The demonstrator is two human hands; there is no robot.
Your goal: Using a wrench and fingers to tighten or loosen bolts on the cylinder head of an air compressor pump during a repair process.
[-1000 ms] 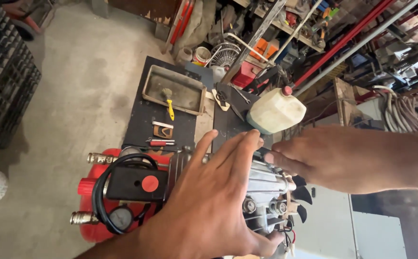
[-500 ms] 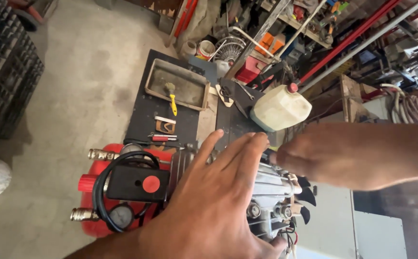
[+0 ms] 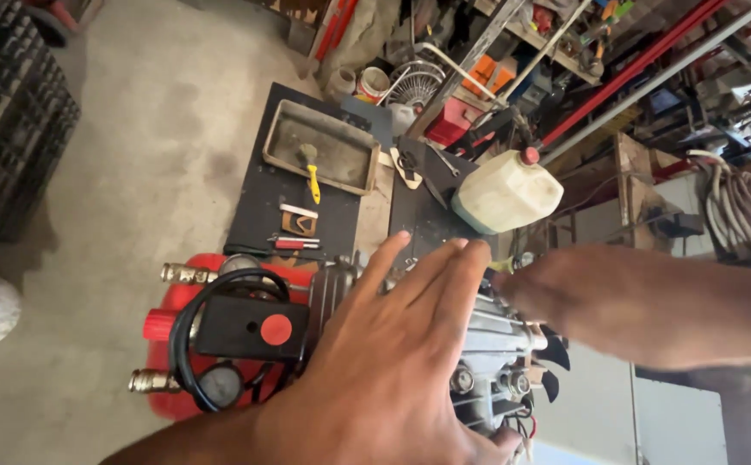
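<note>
Left hand is laid flat, fingers spread, on ribbed grey metal compressor motor, nothing grasped. Right hand is pinched at motor's far edge; what is held cannot be told. Red tank sits beside. Beyond, white plastic jug and rectangular metal tray rest on dark boards.
</note>
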